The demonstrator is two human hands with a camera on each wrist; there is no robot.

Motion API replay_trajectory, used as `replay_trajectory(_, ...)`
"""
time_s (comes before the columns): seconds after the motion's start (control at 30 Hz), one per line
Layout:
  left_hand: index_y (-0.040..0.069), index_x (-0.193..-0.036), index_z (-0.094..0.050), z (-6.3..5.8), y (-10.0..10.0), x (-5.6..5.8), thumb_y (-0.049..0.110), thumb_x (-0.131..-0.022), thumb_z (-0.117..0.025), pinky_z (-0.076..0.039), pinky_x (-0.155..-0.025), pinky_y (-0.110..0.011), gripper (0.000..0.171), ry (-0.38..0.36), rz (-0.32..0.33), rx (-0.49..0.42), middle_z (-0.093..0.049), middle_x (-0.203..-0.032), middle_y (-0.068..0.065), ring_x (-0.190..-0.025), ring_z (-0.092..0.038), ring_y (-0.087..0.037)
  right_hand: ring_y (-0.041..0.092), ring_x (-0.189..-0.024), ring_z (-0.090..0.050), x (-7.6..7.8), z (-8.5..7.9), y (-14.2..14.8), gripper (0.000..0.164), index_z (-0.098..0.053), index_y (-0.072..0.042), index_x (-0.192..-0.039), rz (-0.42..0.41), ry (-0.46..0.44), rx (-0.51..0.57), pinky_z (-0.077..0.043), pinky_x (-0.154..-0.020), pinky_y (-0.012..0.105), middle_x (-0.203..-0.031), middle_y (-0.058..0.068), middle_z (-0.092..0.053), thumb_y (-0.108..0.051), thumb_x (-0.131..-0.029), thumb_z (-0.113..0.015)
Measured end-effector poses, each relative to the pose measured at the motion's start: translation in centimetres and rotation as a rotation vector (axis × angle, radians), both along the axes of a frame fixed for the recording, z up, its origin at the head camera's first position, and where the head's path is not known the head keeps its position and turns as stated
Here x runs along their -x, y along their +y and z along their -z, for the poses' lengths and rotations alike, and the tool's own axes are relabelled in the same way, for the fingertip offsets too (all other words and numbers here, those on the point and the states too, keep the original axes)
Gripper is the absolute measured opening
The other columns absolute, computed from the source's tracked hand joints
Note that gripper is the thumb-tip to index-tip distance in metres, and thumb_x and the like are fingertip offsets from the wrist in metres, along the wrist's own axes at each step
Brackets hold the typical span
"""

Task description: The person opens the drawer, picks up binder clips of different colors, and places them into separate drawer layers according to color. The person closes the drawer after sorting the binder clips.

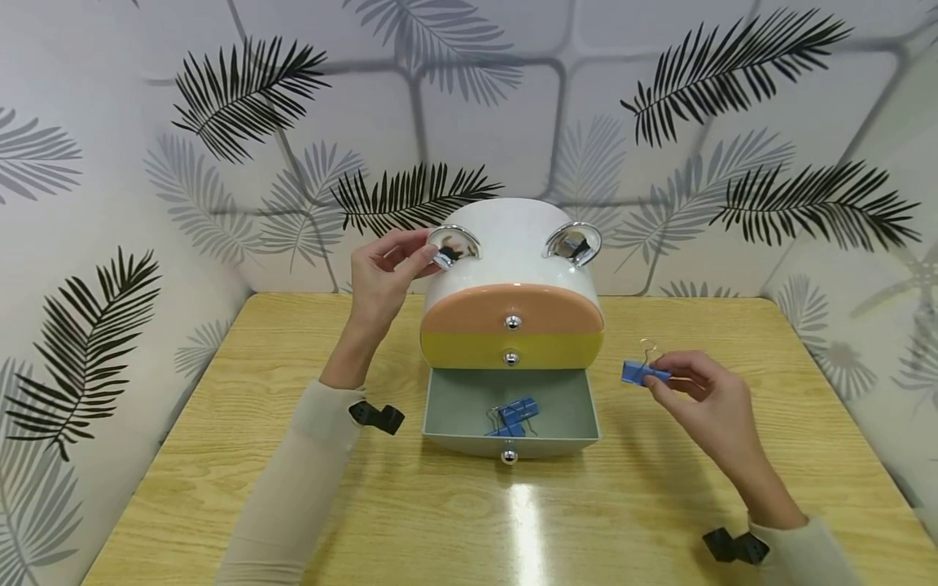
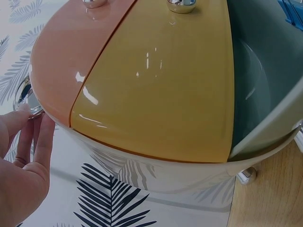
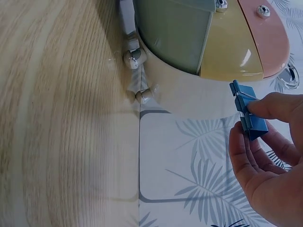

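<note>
A white storage box (image 1: pixel 513 236) with two silver ear-shaped pieces stands on the table. Its orange drawer (image 1: pixel 469 313) and yellow drawer (image 1: pixel 469 350) are closed, while the grey-green bottom drawer (image 1: pixel 454 407) is pulled out. Several blue binder clips (image 1: pixel 519 411) lie in that drawer. With thumb and fingers my left hand (image 1: pixel 381 277) pinches the left silver ear (image 1: pixel 456 244). To the right of the box, my right hand (image 1: pixel 707 407) holds a blue binder clip (image 3: pixel 250 111) above the table, one wire handle sticking up.
The wooden table (image 1: pixel 293 488) reaches back to a wall (image 1: pixel 484 122) printed with leaves. A second silver ear (image 1: pixel 575 244) sits at the box's upper right. Round silver knobs (image 1: pixel 509 456) stick out from the drawer fronts. Small feet (image 3: pixel 135 57) hold the box up.
</note>
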State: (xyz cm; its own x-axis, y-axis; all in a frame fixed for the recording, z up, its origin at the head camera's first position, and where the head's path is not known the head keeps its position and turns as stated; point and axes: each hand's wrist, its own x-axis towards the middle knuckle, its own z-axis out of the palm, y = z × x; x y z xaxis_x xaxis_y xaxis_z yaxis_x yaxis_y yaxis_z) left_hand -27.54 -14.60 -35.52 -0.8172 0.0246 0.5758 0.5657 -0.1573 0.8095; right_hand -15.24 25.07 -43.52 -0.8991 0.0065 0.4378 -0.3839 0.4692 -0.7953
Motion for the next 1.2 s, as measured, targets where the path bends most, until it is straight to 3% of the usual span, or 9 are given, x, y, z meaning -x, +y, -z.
replay_trajectory(0.5,-0.018,-0.113,-0.067,0.2,-0.1,0.0,-0.012,-0.091,-0.070,-0.065,-0.076,-0.039,0.023,0.000,0.000,-0.002,-0.071,-0.097,-0.006,-0.082,-0.069,-0.021,0.010,-0.091,-0.068,-0.8,-0.2,-1.8,0.024,-0.073,-0.002,-0.100,-0.107,0.053,0.016,-0.060,-0.082,0.018,-0.100,0.012,-0.071,0.013,-0.082,-0.078)
replay_trajectory(0.83,-0.017,-0.113,-0.068,0.1,0.0,0.0,-0.012,-0.091,-0.070,-0.064,-0.076,-0.040,0.023,-0.004,-0.003,0.001,-0.072,-0.097,-0.006,-0.082,-0.069,-0.023,0.006,-0.095,-0.067,-0.8,0.2,-3.5,0.028,-0.075,-0.006,-0.098,-0.127,0.088,-0.001,-0.060,-0.079,0.017,-0.100,0.010,-0.073,0.014,-0.079,-0.082)
replay_trajectory(1.2,-0.018,-0.113,-0.067,0.1,0.0,0.1,-0.012,-0.091,-0.070,-0.065,-0.076,-0.037,0.023,-0.002,-0.001,-0.005,-0.072,-0.097,-0.006,-0.082,-0.069,-0.019,0.008,-0.093,-0.067,-0.5,0.2,-5.3,0.025,-0.076,-0.013,-0.095,-0.120,0.082,-0.106,-0.057,-0.077,0.016,-0.098,0.000,-0.075,0.005,-0.080,-0.085)
